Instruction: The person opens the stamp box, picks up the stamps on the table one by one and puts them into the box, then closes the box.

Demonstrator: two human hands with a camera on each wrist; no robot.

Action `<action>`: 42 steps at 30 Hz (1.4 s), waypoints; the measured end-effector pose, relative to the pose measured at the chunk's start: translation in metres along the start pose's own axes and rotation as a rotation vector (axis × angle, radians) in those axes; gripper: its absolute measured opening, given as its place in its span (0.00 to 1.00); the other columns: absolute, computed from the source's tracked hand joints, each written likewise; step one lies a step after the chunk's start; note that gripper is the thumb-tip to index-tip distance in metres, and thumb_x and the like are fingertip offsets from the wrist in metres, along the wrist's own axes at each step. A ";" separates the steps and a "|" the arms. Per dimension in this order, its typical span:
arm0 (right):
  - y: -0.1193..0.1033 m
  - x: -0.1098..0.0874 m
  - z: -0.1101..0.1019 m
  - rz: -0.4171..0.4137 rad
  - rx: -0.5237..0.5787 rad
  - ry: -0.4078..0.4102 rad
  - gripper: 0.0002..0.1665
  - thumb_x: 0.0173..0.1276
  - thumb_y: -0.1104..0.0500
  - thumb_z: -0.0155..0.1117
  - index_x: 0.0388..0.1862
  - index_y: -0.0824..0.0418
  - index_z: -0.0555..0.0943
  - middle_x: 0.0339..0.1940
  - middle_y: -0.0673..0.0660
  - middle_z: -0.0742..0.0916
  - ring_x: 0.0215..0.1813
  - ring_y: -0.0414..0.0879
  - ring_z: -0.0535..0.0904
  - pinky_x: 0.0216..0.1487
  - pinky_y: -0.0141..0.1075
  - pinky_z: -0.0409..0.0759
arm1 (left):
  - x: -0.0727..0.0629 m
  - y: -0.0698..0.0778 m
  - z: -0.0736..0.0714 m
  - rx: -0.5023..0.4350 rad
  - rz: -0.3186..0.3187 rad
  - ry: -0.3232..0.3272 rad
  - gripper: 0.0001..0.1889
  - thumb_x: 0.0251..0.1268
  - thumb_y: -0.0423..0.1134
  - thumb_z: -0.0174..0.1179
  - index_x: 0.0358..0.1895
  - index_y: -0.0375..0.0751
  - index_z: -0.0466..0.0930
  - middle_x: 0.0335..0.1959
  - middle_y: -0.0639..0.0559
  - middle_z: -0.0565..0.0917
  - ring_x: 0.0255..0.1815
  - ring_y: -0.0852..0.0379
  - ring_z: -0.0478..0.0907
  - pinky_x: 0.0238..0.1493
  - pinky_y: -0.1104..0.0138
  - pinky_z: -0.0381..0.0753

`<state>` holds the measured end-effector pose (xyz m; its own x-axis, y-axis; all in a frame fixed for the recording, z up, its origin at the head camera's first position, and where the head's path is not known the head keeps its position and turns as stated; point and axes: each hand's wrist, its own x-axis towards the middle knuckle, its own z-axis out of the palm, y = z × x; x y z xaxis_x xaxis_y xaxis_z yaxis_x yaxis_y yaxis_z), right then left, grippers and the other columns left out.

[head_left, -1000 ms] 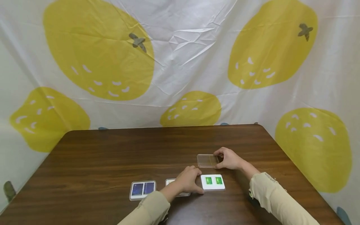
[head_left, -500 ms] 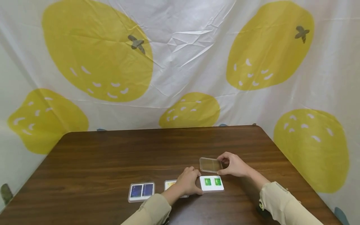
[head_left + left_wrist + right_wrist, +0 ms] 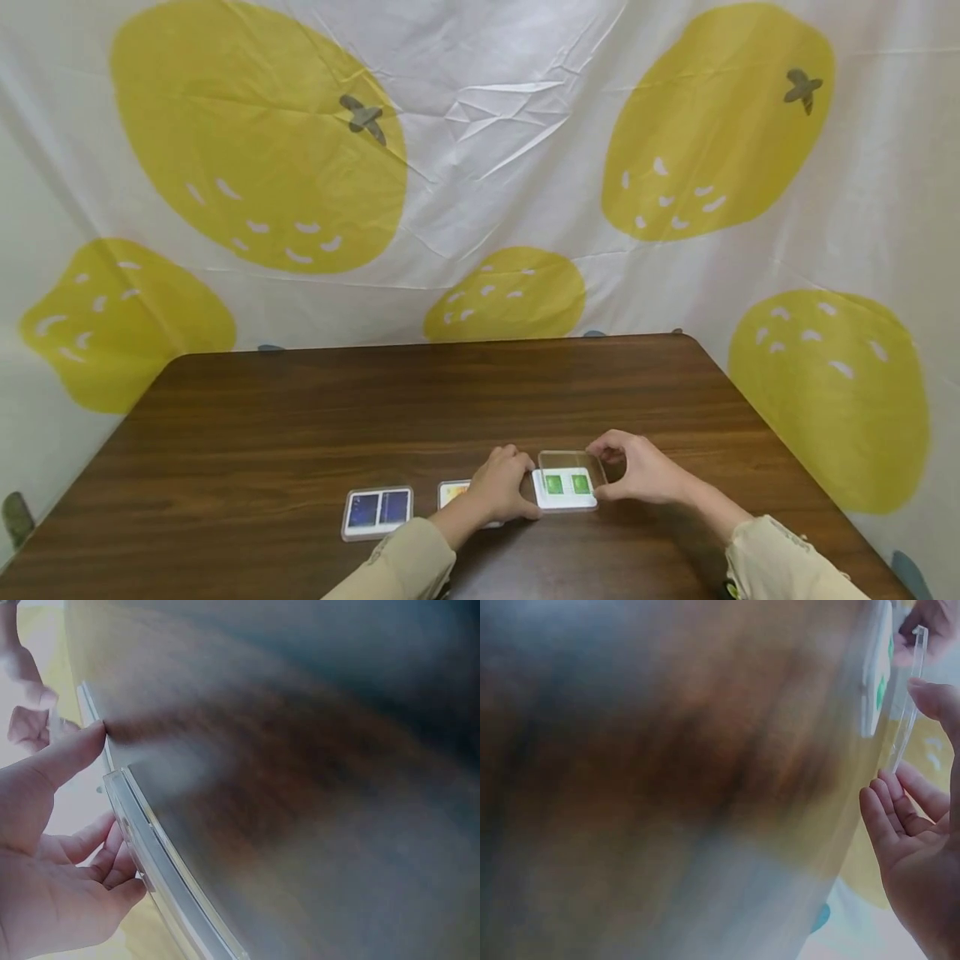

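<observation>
A white card with two green pictures [image 3: 566,496] lies in a shallow clear case near the table's front. At that case's left side my left hand [image 3: 497,487] spreads thumb and forefinger to its near and far corners, holding it. My right hand [image 3: 643,473] pinches a clear plastic lid [image 3: 558,459] by its right end, thumb at the near edge and fingers at the far edge. The lid hovers tilted over the card, covering its far part. In the right wrist view a gap shows between lid [image 3: 909,724] and card case [image 3: 874,682].
Left of my left hand, a second clear case with a yellow-orange picture [image 3: 453,491] is partly hidden by that hand. Further left lies a case with two dark blue pictures [image 3: 378,510]. A lemon-print cloth [image 3: 510,192] hangs behind the brown wooden table [image 3: 337,417].
My right hand has brought the lid toward me, from behind the green-picture card to above it. The left hand has stayed at the case's left side.
</observation>
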<state>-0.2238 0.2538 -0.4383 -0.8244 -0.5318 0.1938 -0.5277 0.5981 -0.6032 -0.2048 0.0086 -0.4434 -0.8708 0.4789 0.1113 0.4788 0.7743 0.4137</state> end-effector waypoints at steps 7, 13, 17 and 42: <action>0.000 -0.004 0.009 -0.050 -0.014 -0.023 0.28 0.41 0.55 0.75 0.41 0.64 0.78 0.39 0.51 0.81 0.41 0.43 0.76 0.43 0.35 0.75 | -0.002 -0.001 -0.004 -0.009 0.008 -0.002 0.27 0.32 0.47 0.74 0.40 0.39 0.78 0.35 0.53 0.74 0.41 0.54 0.70 0.39 0.69 0.72; -0.005 -0.004 0.012 -0.043 -0.064 -0.035 0.27 0.40 0.53 0.75 0.40 0.61 0.78 0.37 0.48 0.81 0.40 0.42 0.75 0.42 0.35 0.74 | -0.002 -0.001 -0.006 -0.011 0.006 -0.007 0.27 0.32 0.47 0.74 0.40 0.39 0.78 0.35 0.53 0.74 0.42 0.54 0.70 0.40 0.69 0.72; -0.008 -0.003 0.013 -0.050 -0.098 -0.040 0.26 0.39 0.53 0.75 0.39 0.61 0.79 0.36 0.48 0.81 0.39 0.42 0.75 0.41 0.36 0.74 | -0.001 -0.001 -0.004 -0.009 0.008 -0.002 0.27 0.32 0.47 0.74 0.40 0.40 0.79 0.34 0.54 0.74 0.41 0.55 0.69 0.39 0.70 0.72; -0.017 0.005 0.006 -0.009 -0.138 -0.036 0.44 0.43 0.46 0.74 0.55 0.69 0.71 0.51 0.58 0.76 0.50 0.51 0.74 0.48 0.43 0.73 | -0.007 -0.009 -0.020 0.029 0.009 -0.045 0.36 0.34 0.53 0.73 0.49 0.35 0.75 0.41 0.50 0.74 0.45 0.52 0.70 0.44 0.66 0.73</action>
<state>-0.2175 0.2370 -0.4316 -0.8130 -0.5571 0.1692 -0.5600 0.6688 -0.4890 -0.2051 -0.0096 -0.4300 -0.8609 0.5033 0.0740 0.4900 0.7813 0.3865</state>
